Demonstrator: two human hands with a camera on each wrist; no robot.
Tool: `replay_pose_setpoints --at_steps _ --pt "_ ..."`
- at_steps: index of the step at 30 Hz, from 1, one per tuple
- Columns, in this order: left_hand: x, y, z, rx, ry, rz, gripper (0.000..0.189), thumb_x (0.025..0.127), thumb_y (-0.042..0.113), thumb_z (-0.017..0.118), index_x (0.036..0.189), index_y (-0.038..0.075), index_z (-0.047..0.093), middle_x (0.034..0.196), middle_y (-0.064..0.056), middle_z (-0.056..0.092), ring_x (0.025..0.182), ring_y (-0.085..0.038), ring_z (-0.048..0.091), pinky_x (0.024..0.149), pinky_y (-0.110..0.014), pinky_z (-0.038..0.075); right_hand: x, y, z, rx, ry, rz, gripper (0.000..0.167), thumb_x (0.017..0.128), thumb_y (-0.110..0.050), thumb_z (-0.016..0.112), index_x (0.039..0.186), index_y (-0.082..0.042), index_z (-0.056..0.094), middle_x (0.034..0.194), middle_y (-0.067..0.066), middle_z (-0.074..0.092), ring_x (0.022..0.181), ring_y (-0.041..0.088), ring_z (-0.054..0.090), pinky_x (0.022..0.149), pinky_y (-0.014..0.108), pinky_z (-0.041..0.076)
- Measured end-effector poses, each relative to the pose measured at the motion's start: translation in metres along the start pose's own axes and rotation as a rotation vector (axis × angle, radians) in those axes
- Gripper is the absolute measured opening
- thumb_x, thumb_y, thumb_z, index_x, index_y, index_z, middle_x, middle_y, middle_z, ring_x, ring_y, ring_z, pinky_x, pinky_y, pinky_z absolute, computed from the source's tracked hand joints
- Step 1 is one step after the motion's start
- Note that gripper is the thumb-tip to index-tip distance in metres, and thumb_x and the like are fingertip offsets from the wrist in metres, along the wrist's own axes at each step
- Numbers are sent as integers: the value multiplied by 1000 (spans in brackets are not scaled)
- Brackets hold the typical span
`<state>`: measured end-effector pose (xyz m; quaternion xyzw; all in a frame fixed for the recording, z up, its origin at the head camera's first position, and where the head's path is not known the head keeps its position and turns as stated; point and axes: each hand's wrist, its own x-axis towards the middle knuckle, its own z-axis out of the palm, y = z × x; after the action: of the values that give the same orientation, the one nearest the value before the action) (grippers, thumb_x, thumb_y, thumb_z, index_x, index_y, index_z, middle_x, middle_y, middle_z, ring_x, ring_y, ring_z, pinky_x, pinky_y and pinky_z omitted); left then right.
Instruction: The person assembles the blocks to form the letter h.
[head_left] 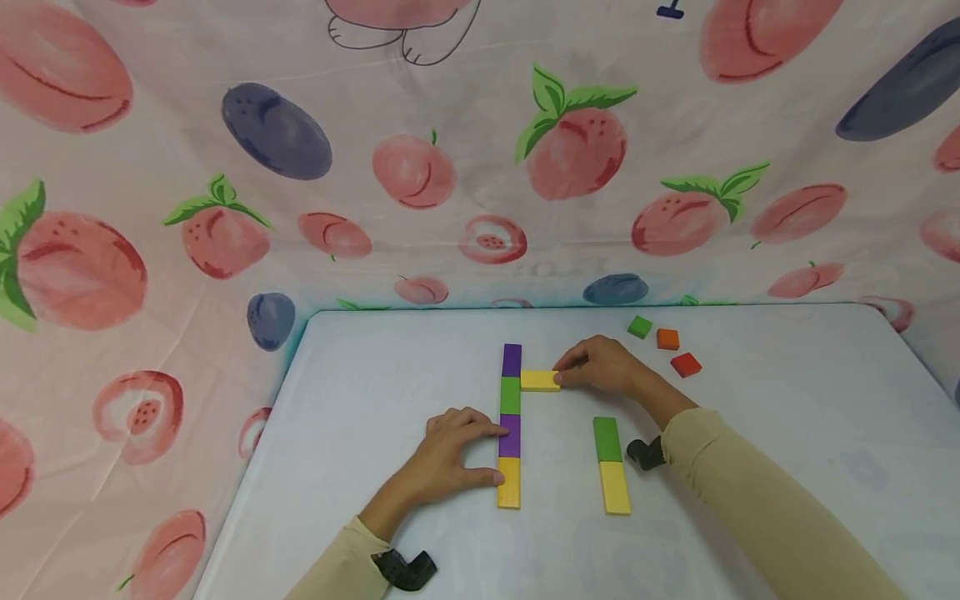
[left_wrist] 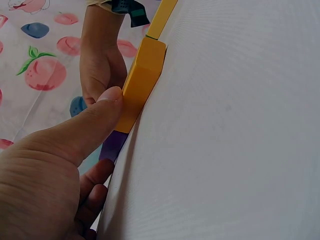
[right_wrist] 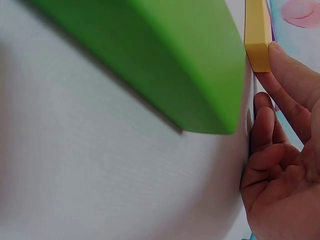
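A column of blocks runs up the white table: purple block on top, then green block, purple block and orange-yellow block. My left hand lies along its left side, the index fingertip on the lower purple block and the thumb against the orange-yellow one. With thumb and fingertips, my right hand pinches the right end of a yellow block. This block lies sideways, its left end meeting the column beside the upper green block. In the right wrist view, thumb and finger are at the yellow block's end.
Right of the column, a green block and a yellow block lie end to end. Small green, orange and red blocks lie near the back edge. A fruit-patterned cloth hangs behind the table.
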<state>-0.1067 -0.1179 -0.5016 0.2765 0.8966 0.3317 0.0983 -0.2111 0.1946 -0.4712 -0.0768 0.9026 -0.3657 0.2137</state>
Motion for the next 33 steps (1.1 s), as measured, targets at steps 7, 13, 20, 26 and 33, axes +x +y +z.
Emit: replay_pose_setpoints --at_steps 7,13,20,26,33 --pt "1 0 0 1 4 8 58 80 51 84 132 35 67 119 14 59 118 -10 49 107 -49 29 1 0 -1 -3 -2 0 25 89 -36 80 108 -20 80 110 1 71 108 23 57 94 42 48" --pt "1 0 0 1 7 6 58 80 51 84 132 35 67 119 14 59 118 -10 49 107 -49 29 2 0 -2 -3 -9 -4 24 88 -36 80 107 -20 81 109 1 71 107 23 56 91 39 48" --pt "1 0 0 -2 10 6 58 80 51 84 132 35 67 119 14 59 118 -10 49 106 -48 29 4 0 -3 -8 -10 -5 24 88 -36 80 106 -20 81 109 1 72 106 22 57 92 39 48" --pt "2 1 -1 -6 12 7 58 80 51 84 133 35 67 120 14 59 118 -11 49 106 -49 29 4 0 -5 5 -25 -10 25 88 -38 80 107 -22 81 113 0 72 110 23 58 98 43 48" --pt "4 1 0 0 12 4 58 80 51 84 133 35 66 120 15 59 119 -10 49 107 -49 29 2 1 -14 75 6 -46 31 93 -40 75 117 -21 78 118 1 73 106 23 61 90 38 53"
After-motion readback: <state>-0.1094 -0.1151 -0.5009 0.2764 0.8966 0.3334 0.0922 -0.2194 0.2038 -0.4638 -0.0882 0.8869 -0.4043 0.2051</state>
